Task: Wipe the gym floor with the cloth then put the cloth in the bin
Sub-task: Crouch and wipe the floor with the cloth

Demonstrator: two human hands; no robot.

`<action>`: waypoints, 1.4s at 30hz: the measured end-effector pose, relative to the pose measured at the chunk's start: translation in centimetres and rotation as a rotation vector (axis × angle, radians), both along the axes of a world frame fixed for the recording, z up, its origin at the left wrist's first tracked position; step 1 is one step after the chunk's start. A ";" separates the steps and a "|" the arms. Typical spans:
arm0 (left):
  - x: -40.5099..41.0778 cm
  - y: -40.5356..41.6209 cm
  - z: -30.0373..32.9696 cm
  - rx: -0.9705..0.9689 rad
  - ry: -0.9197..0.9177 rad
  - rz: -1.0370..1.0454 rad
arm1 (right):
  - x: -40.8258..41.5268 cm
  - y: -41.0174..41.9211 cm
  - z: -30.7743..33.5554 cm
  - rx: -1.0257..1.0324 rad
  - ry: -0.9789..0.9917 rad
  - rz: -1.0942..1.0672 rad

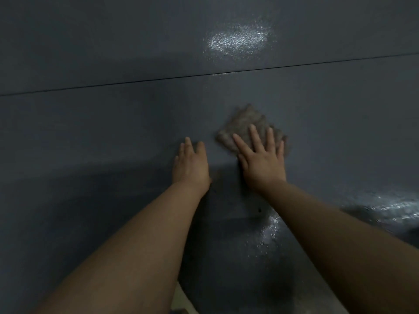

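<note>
Right hand (263, 162) flat, fingers spread, pressing cloth (243, 126); left hand (190, 164) released, flat on floor (90, 132).

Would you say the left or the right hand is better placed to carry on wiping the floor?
The right hand: its straight fingers already press the cloth flat on the floor. The left hand rests beside it on bare floor, touching no cloth.

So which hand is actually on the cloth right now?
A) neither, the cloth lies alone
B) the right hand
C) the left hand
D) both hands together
B: the right hand lies flat with straight fingers on the brownish cloth, while the left hand rests apart from it on the bare dark floor.
</note>
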State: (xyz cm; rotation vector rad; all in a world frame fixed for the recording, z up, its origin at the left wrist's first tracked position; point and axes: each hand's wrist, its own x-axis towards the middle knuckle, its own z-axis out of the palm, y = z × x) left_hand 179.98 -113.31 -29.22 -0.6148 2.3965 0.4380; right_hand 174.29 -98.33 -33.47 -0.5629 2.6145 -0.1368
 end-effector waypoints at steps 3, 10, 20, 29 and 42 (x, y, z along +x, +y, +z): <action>2.1 1.4 1.4 0.028 0.015 -0.028 | 2.6 2.0 1.2 0.052 -0.113 -0.257; 4.6 3.9 6.6 0.097 0.055 0.017 | 3.5 3.1 6.5 -0.025 -0.449 -0.156; 7.8 5.9 15.2 0.023 0.284 -0.014 | 11.3 5.6 15.5 -0.050 -0.243 -0.191; 8.0 8.4 16.6 0.092 0.331 -0.093 | 11.7 6.1 17.9 -0.136 -0.204 -0.205; 4.1 8.9 9.8 0.037 0.250 -0.157 | 7.0 5.9 9.0 -0.203 -0.273 -0.426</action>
